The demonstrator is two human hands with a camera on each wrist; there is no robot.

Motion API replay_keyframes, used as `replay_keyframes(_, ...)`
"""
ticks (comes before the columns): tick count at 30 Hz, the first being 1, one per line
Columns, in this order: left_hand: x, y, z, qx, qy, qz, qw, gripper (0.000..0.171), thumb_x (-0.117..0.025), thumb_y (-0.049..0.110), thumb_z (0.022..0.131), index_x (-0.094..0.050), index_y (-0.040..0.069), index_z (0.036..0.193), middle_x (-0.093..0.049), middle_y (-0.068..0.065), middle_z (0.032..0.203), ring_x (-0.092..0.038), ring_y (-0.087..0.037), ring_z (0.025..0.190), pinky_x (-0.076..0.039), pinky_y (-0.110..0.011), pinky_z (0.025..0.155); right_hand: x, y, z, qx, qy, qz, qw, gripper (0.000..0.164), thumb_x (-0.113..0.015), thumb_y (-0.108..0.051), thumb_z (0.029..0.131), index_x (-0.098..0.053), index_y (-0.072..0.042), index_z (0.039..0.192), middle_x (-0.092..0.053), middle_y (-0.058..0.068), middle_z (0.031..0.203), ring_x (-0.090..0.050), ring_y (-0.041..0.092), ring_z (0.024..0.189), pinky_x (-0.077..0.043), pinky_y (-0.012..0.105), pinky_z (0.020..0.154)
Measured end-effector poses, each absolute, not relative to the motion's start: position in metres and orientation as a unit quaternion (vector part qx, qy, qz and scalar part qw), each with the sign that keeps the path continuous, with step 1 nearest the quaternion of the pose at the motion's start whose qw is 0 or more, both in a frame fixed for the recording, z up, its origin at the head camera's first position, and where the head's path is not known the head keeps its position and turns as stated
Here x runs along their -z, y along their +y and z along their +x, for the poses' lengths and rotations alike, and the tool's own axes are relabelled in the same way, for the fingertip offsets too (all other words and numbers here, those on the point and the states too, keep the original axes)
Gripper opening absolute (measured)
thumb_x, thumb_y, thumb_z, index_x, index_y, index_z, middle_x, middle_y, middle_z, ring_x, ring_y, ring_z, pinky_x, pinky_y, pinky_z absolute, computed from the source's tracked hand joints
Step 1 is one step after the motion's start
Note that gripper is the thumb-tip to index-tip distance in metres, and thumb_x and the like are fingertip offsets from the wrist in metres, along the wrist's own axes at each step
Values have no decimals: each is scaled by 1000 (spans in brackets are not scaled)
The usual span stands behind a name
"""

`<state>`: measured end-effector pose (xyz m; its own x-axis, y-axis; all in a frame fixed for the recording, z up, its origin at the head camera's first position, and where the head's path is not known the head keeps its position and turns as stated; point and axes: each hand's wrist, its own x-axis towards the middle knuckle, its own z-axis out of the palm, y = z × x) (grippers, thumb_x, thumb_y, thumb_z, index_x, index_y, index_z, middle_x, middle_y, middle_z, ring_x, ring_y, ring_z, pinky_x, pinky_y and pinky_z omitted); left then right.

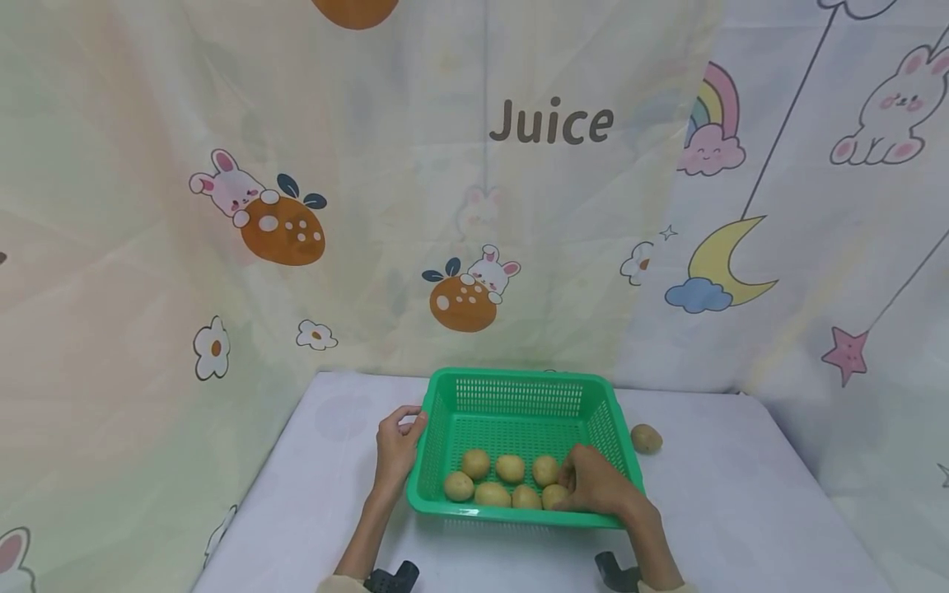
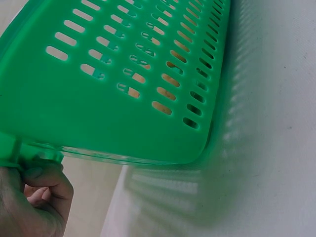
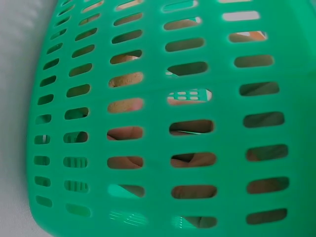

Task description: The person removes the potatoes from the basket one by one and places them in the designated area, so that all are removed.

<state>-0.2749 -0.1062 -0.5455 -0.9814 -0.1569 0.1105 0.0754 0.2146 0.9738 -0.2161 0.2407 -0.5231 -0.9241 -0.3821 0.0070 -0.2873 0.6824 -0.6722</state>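
A green plastic basket (image 1: pixel 519 432) with slotted sides stands on the table, several pale brown potatoes (image 1: pixel 493 494) lying in rows along its near side. My left hand (image 1: pixel 398 445) grips the basket's left rim; in the left wrist view its curled fingers (image 2: pixel 54 185) are at the rim's corner. Inside the basket, toward the near right, my right hand (image 1: pixel 596 484) holds a potato (image 1: pixel 553 497) at the end of the front row, its fingers partly hiding it. The right wrist view shows mostly the slotted basket wall (image 3: pixel 222 108), with the right hand glimpsed through the slots.
Outside the basket, to its right, one more potato (image 1: pixel 647 439) lies on the white-covered table (image 1: pixel 726 494). A printed curtain (image 1: pixel 371 272) with rabbits and fruit hangs behind the table's far edge. The far part of the basket floor shows bare mesh.
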Motion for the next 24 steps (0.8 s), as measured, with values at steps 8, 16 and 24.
replay_keyframes(8,548,-107,-276,631,-770,21,93,29,-64,18,111,-71,-5,128,-81,-22,83,-75,-21,61,-57,-24,54,516,238,-212,373,908,-176,66,29,-99,-6,66,-81,2,88,-71,0,69,-61,9,61,-54,26,54)
replay_keyframes(16,548,-107,-276,631,-770,18,93,31,-64,19,111,-70,-6,129,-80,-19,78,-73,-18,58,-55,-24,52,516,239,-213,386,905,-169,59,32,-96,-6,67,-81,3,93,-73,0,74,-64,9,64,-57,27,57)
replay_keyframes(24,549,-107,-276,634,-768,18,91,32,-64,20,111,-70,-5,130,-79,-18,76,-71,-17,57,-54,-25,51,513,239,-214,410,894,-172,47,41,-100,-14,69,-81,4,100,-77,4,84,-70,13,72,-60,27,65)
